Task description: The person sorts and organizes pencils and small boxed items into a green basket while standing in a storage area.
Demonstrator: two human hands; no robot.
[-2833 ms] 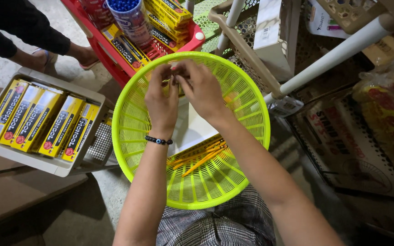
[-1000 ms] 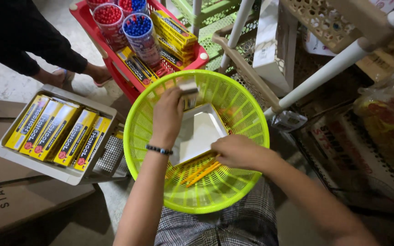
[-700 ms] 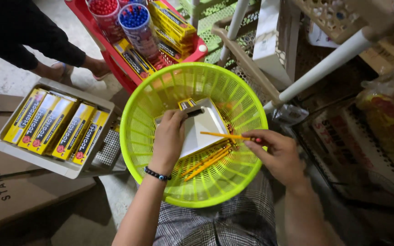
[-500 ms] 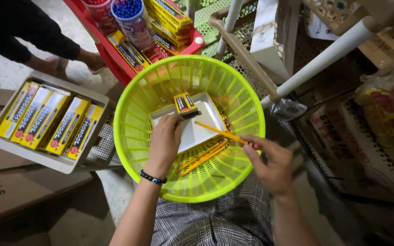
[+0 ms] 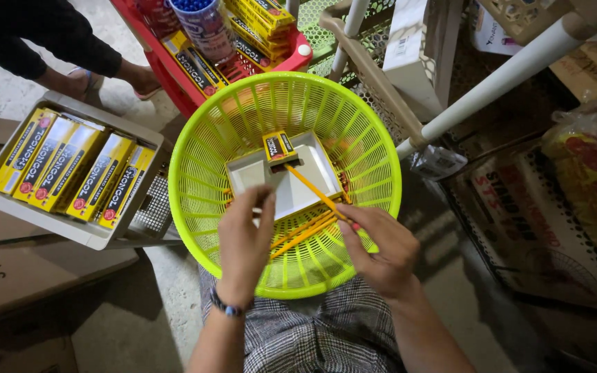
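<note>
I see the work at an early stage of filling. The lime green basket [image 5: 202, 179] rests on the lap, and inside it lies a white open box [image 5: 291, 186] with a yellow and black end flap [image 5: 280, 146] at its 12 o'clock side. The left hand [image 5: 245, 242] holds the box from 7 o'clock, its fingers [image 5: 265, 204] pressed together on the near edge. The right hand [image 5: 381, 245] pinches one yellow pencil [image 5: 312, 190] between thumb and first fingers; the pencil points toward 11 o'clock, and its tip is already over the box floor. I judge that this pencil is only now going in, and the box looks nearly empty. A few loose pencils [image 5: 305, 231] wait on the basket bottom, just beside the box at 5 o'clock, so most of the filling is left. At 9 o'clock of the basket, a grey tray [image 5: 63, 231] carries a row of closed yellow boxes [image 5: 70, 169], which look finished.
</note>
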